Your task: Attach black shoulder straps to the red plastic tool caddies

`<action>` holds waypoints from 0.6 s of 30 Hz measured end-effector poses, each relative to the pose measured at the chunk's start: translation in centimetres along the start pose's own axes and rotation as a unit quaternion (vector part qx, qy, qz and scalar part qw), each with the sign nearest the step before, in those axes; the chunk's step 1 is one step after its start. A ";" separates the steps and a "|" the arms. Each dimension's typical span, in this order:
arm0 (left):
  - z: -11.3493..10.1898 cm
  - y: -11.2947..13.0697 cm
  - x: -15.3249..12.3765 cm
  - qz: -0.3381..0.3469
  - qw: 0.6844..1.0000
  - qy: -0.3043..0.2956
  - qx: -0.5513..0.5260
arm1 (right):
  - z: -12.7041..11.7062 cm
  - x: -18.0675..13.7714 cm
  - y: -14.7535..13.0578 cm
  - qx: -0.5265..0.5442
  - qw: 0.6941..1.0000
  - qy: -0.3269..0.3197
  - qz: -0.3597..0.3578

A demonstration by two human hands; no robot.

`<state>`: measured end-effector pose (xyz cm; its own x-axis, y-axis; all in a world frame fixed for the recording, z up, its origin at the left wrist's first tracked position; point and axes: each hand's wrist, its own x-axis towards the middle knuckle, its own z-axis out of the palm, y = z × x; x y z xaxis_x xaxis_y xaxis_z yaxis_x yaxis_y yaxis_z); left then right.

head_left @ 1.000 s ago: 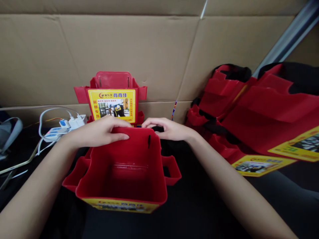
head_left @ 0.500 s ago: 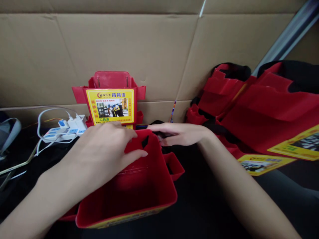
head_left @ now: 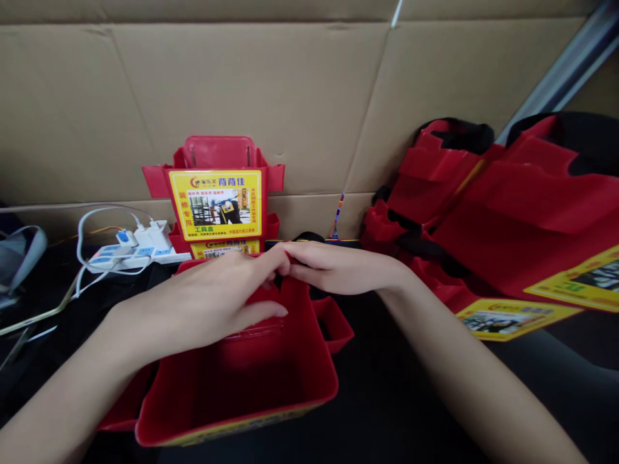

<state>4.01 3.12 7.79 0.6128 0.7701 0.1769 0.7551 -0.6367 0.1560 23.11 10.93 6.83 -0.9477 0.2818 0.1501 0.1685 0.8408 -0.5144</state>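
Observation:
A red plastic tool box (head_left: 242, 399) lies in front of me, its open top facing me and a yellow label along its near side. My left hand (head_left: 217, 296) reaches over its far wall, the index finger bent at the rim and the thumb stretched inside. A small dark piece of black strap (head_left: 278, 281) shows at a slot beneath those fingers. Touching the left fingertips, my right hand (head_left: 338, 265) closes over the far right corner of the rim. Its other fingers and whatever they hold are hidden behind the wall.
A similar red tool box (head_left: 217, 206) with a yellow label stands against the cardboard wall (head_left: 242, 84). Several more red boxes (head_left: 483, 238) with black straps are piled at right. A white power strip (head_left: 140, 251) with plugs and cables lies at left.
My right hand has moved left onto the box's rim and now meets my left fingers. The left index finger has shifted right toward the slot. The box has moved slightly left.

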 end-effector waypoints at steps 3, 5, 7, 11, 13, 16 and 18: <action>-0.3 -0.2 0.1 0.020 0.999 -0.017 -0.018 | -0.1 -0.1 -0.2 -0.013 1.000 0.007 0.019; -0.3 -0.5 0.1 0.023 0.999 -0.032 -0.019 | -0.3 -0.2 -0.3 -0.020 0.999 0.007 0.032; -0.1 -0.8 0.1 0.021 0.999 -0.040 -0.017 | -0.4 -0.2 -0.4 -0.024 0.999 0.003 0.042; 0.0 -1.0 0.2 0.025 0.998 -0.035 -0.042 | -0.8 -0.3 -0.5 -0.025 0.998 -0.007 0.063; -0.5 -0.7 0.2 0.041 0.995 -0.040 -0.087 | -1.1 -0.4 -0.6 -0.035 0.995 -0.017 0.091; -1.7 -0.1 -0.4 0.074 0.975 -0.089 -0.191 | -1.5 -0.8 -0.7 -0.040 0.992 -0.023 0.121; -2.5 -0.3 -1.6 0.094 0.956 -0.113 -0.253 | -1.9 -1.1 -0.6 -0.041 0.991 -0.013 0.129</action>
<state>2.24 2.02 9.94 0.8042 0.5929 0.0426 0.4527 -0.6573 0.6025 24.53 10.98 8.55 -0.8764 0.4816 0.0000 0.4272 0.7774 -0.4618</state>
